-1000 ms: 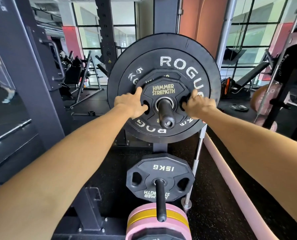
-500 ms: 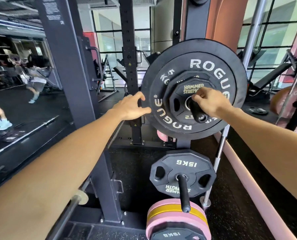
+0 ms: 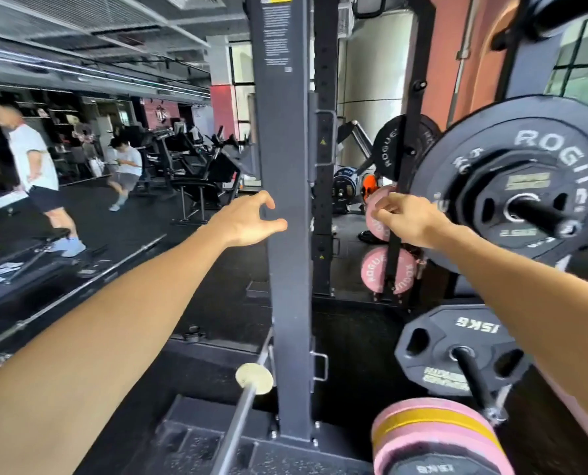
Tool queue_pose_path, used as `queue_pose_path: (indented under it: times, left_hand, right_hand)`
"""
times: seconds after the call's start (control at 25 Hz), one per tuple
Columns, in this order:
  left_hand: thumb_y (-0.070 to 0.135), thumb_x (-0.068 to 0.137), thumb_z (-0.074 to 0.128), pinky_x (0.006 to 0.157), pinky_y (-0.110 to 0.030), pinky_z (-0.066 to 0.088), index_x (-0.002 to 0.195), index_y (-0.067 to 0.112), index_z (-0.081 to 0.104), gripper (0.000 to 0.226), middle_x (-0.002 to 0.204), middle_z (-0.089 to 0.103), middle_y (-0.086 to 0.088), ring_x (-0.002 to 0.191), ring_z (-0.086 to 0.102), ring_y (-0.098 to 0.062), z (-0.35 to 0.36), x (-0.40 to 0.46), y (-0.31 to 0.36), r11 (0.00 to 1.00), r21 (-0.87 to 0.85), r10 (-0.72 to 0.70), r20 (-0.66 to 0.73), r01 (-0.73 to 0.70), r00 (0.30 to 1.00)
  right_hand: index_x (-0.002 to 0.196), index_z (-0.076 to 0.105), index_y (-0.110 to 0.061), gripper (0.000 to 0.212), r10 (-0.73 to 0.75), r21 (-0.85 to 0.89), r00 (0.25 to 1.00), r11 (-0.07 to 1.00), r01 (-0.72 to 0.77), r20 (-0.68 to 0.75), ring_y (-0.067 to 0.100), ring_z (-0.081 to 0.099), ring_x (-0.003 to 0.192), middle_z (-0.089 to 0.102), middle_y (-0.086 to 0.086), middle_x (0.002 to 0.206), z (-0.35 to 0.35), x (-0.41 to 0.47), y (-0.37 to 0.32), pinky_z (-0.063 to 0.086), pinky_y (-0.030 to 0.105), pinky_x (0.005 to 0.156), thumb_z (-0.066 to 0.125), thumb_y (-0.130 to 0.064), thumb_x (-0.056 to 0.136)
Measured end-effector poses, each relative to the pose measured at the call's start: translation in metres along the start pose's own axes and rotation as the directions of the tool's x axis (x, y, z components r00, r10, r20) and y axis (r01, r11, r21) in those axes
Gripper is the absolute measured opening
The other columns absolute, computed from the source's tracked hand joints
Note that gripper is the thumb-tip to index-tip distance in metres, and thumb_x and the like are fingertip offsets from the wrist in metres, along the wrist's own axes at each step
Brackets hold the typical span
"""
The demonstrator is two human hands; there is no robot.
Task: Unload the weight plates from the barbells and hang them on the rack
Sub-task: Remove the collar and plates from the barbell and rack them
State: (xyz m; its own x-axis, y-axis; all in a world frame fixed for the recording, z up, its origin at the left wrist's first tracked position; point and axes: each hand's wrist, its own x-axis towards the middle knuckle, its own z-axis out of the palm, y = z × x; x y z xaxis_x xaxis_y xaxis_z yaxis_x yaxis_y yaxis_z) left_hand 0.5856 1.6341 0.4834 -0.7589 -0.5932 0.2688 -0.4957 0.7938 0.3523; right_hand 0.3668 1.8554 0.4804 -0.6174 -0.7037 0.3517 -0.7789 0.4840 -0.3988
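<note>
Both grips are held open and empty: left hand (image 3: 248, 222) before the upright (image 3: 287, 234), right hand (image 3: 411, 219) beside the racked plates (image 3: 512, 186).

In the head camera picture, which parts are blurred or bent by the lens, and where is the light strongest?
Head view: motion blur smears the right hand and the small print on the Rogue plate; the left hand is sharper. The wide lens bows the picture edges and stretches both forearms. Brightest light comes from the windows at upper right; the floor stays dark, and the bar end catches a pale glint.
</note>
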Motion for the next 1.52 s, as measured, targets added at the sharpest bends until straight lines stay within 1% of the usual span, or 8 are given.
queue_pose_path:
  times: [0.16, 0.36, 0.68, 0.84, 0.96, 1.2, 1.4, 1.52]
  left_hand:
    - [0.063, 0.082, 0.058, 0.095, -0.043, 0.043, 0.127, 0.036, 0.046, 0.054, 0.138, 0.05, -0.005, 0.119, 0.051, -0.027, -0.033, -0.022, -0.09, 0.998, 0.029, -0.062, 0.041, 0.061, 0.997]
    - [0.064, 0.082, 0.058, 0.097, -0.044, 0.043, 0.128, 0.036, 0.046, 0.055, 0.138, 0.051, -0.006, 0.121, 0.051, -0.028, -0.047, -0.005, -0.158, 0.997, 0.003, -0.075, 0.043, 0.075, 0.996]
    - [0.069, 0.078, 0.058, 0.104, -0.049, 0.04, 0.125, 0.04, 0.046, 0.057, 0.142, 0.047, -0.005, 0.126, 0.048, -0.028, -0.03, 0.077, -0.216, 0.999, -0.046, 0.0, 0.06, 0.003, 0.998]
    - [0.07, 0.077, 0.058, 0.104, -0.049, 0.04, 0.124, 0.041, 0.046, 0.056, 0.142, 0.046, -0.005, 0.126, 0.047, -0.028, -0.02, 0.098, -0.241, 0.998, -0.068, 0.025, 0.085, -0.019, 0.996]
    - [0.069, 0.078, 0.058, 0.104, -0.051, 0.04, 0.126, 0.04, 0.046, 0.057, 0.142, 0.045, -0.005, 0.127, 0.047, -0.029, -0.004, 0.101, -0.257, 0.995, -0.087, 0.053, 0.078, -0.047, 0.996]
    - [0.063, 0.08, 0.061, 0.104, -0.049, 0.039, 0.128, 0.039, 0.045, 0.055, 0.143, 0.042, -0.005, 0.127, 0.045, -0.027, 0.1, 0.094, -0.301, 0.98, -0.192, 0.075, 0.123, -0.051, 0.99]
    - [0.063, 0.083, 0.058, 0.104, -0.05, 0.039, 0.128, 0.039, 0.044, 0.053, 0.143, 0.042, -0.006, 0.124, 0.048, -0.027, 0.23, 0.083, -0.35, 0.98, -0.196, 0.058, 0.193, -0.02, 0.98]
    - [0.065, 0.083, 0.057, 0.104, -0.048, 0.039, 0.131, 0.037, 0.042, 0.057, 0.143, 0.042, -0.005, 0.123, 0.048, -0.026, 0.299, 0.08, -0.384, 0.982, -0.188, 0.029, 0.219, 0.013, 0.975]
  right_hand:
    - [0.122, 0.059, -0.026, 0.038, -0.039, 0.036, 0.998, 0.999, 0.037, 0.047, 0.029, 0.058, 0.115, 0.068, 0.003, 0.117, 0.047, 0.004, -0.085, 0.042, 0.044, 0.102, 0.047, -0.048, 0.093]
    - [0.129, 0.055, -0.026, 0.045, -0.027, 0.014, 0.997, 1.0, 0.026, 0.074, 0.028, 0.057, 0.118, 0.064, 0.0, 0.127, 0.092, 0.037, -0.14, 0.041, 0.044, 0.104, 0.046, -0.051, 0.093]
    - [0.133, 0.051, -0.022, 0.051, 0.028, 0.053, 0.993, 0.998, -0.034, 0.114, 0.029, 0.056, 0.116, 0.06, 0.006, 0.131, 0.167, 0.11, -0.154, 0.043, 0.042, 0.103, 0.048, -0.054, 0.093]
    - [0.132, 0.053, -0.024, 0.049, 0.091, 0.016, 0.989, 0.995, -0.093, 0.116, 0.028, 0.056, 0.116, 0.061, 0.004, 0.129, 0.192, 0.122, -0.158, 0.042, 0.043, 0.104, 0.047, -0.055, 0.094]
    - [0.128, 0.057, -0.02, 0.05, 0.128, 0.045, 0.989, 0.99, -0.131, 0.072, 0.026, 0.057, 0.116, 0.062, 0.005, 0.128, 0.207, 0.122, -0.159, 0.043, 0.04, 0.103, 0.05, -0.054, 0.092]
    - [0.125, 0.058, -0.019, 0.046, 0.174, 0.093, 0.984, 0.98, -0.177, 0.042, 0.026, 0.058, 0.113, 0.063, 0.005, 0.124, 0.297, 0.103, -0.131, 0.045, 0.038, 0.1, 0.053, -0.05, 0.092]
    - [0.127, 0.057, -0.019, 0.049, 0.199, 0.152, 0.977, 0.966, -0.208, 0.07, 0.027, 0.059, 0.111, 0.063, 0.006, 0.124, 0.425, 0.081, -0.072, 0.046, 0.04, 0.1, 0.053, -0.052, 0.091]
    - [0.132, 0.053, -0.018, 0.052, 0.21, 0.136, 0.974, 0.966, -0.22, 0.08, 0.029, 0.059, 0.11, 0.063, 0.008, 0.122, 0.498, 0.066, -0.033, 0.046, 0.041, 0.1, 0.053, -0.051, 0.092]
